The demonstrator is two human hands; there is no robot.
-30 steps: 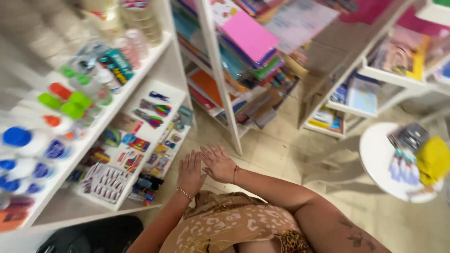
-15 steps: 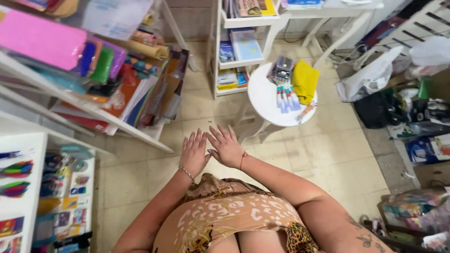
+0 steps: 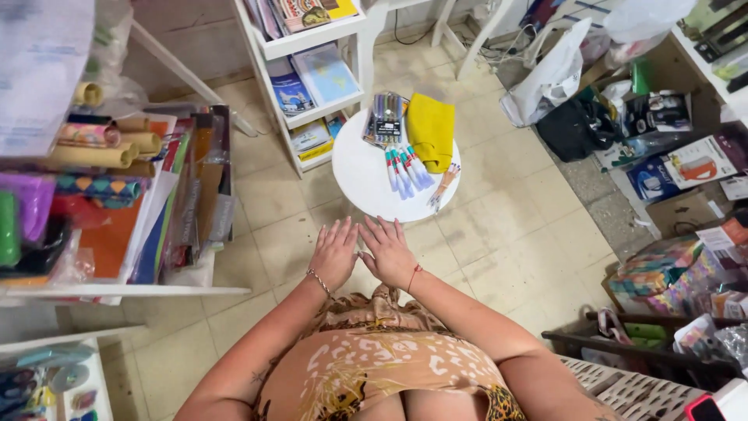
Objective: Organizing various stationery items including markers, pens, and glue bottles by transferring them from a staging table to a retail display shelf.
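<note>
My left hand (image 3: 334,254) and my right hand (image 3: 386,251) are held out flat in front of me, side by side, fingers spread and touching at the thumbs. Neither holds anything. A thin bracelet sits on the left wrist and a red string on the right. Just beyond the fingertips stands a small round white table (image 3: 360,178). On it lie a yellow cloth (image 3: 431,129), a row of white tubes with coloured caps (image 3: 405,169), a dark packet of pens (image 3: 386,118) and a few loose pencils (image 3: 444,185).
A white shelf (image 3: 117,290) with rolled and flat coloured paper stands at the left. A white bookcase (image 3: 312,78) with booklets is behind the table. Bags, boxes and packets (image 3: 662,156) crowd the right side. The floor is beige tile.
The view has swung to the right, from the left shelves to the round table, which is now straight ahead and closer. Both hands stay flat and together in front of me.
</note>
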